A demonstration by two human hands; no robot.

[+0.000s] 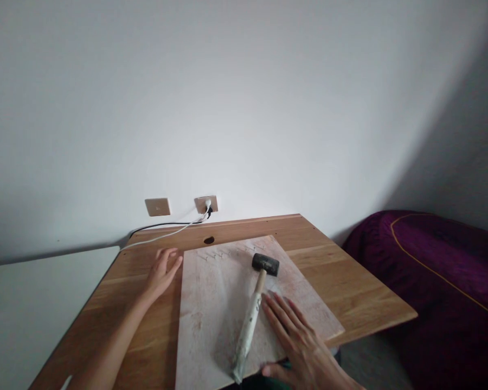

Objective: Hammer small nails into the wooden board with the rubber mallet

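A whitewashed wooden board (211, 303) lies on the wooden table. Across it rests a mallet with a black head (265, 264) and a pale, paint-worn handle (249, 330) pointing toward me. Several small nails (222, 255) are on the board near its far edge; whether they are driven in or lying loose I cannot tell. My left hand (165, 271) is beside the board's far left corner, fingers loosely bent and thumb apart, holding nothing. Flat on the board's near right part lies my right hand (295, 330), fingers stretched out just right of the mallet handle, which it does not grip.
The wooden table (350, 276) has a cable hole (209, 240) at the back. Black and white cables run from a wall socket (206, 204) along the table's rear left. A white surface (44, 303) adjoins on the left. Purple fabric-covered furniture (423, 260) stands at right.
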